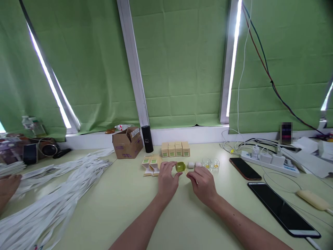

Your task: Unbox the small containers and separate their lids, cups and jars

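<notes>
My left hand point(168, 178) is closed around a small olive-green glass-like cup point(180, 167), with its open mouth tilted toward me. Close beside the cup, my right hand point(203, 184) pinches something small and pale that I cannot make out. Two white caps point(190, 165) lie just behind my right hand, with two clear little cups point(215, 164) holding a bit of yellow next to them. Left of my left hand are opened kraft boxes point(154, 164) with green labels. Several closed kraft boxes point(179, 149) stand in a row behind.
A cardboard carton point(127, 144) and a black cylinder point(147, 139) stand at the back. White straps point(70, 187) spread over the left side, where another person's hand point(9, 187) shows. On the right lie two phones point(283, 208), a power strip point(269, 162) and cables.
</notes>
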Available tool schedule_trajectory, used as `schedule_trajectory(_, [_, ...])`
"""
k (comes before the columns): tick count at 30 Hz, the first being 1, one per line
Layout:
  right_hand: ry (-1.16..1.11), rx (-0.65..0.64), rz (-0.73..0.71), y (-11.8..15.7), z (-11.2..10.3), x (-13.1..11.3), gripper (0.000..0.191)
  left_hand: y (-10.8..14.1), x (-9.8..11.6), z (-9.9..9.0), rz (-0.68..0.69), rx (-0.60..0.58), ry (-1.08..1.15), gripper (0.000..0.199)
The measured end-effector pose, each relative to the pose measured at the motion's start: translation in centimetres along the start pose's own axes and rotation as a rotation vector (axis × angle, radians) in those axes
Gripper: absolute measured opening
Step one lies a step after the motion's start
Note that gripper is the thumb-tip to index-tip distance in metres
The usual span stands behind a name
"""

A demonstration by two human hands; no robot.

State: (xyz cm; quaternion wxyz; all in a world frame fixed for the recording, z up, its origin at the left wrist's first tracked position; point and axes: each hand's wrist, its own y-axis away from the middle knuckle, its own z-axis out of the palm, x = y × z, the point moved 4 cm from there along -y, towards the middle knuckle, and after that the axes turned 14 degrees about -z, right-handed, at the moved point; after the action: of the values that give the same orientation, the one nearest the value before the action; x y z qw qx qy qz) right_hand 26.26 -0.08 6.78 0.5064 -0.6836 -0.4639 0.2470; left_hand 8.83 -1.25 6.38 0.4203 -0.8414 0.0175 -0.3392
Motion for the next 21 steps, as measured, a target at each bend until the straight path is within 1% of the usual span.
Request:
schedule_trajectory(4, [-0.005, 0.016, 0.001, -0.3, -0.24, -0.36, 0.027, -0.38, -0.74, -0.22, -0.083, 0.024, 0.012, 0.033])
schedule_trajectory(12, [-0.041, -0.002, 0.032, 0.19, 0.04, -0.04, 0.026, -0.17, -0.52, -0.09, -0.104, 0.008, 0.021, 0.037])
schedule_trajectory(15, [-0.046, -0.009, 0.039, 0.18, 0.05, -0.06, 0.026, -0.13, -0.57, -0.13, -0.131, 0.007, 0.047, 0.04])
schedule_trajectory(18, [-0.049, -0.003, 0.033, 0.05, -0.09, -0.12, 0.024, -0.22, -0.73, -0.14, -0.203, 0.011, 0.125, 0.036])
schedule_trajectory(20, [-0.052, 0.001, 0.032, 0.01, -0.17, -0.13, 0.023, -0.41, -1.02, 0.01, -0.3, 0.001, 0.239, 0.027])
schedule_trajectory(21, [-0.054, 0.001, 0.032, 0.01, -0.17, -0.12, 0.023, -0.52, -1.27, 0.17, -0.372, -0.016, 0.316, 0.026])
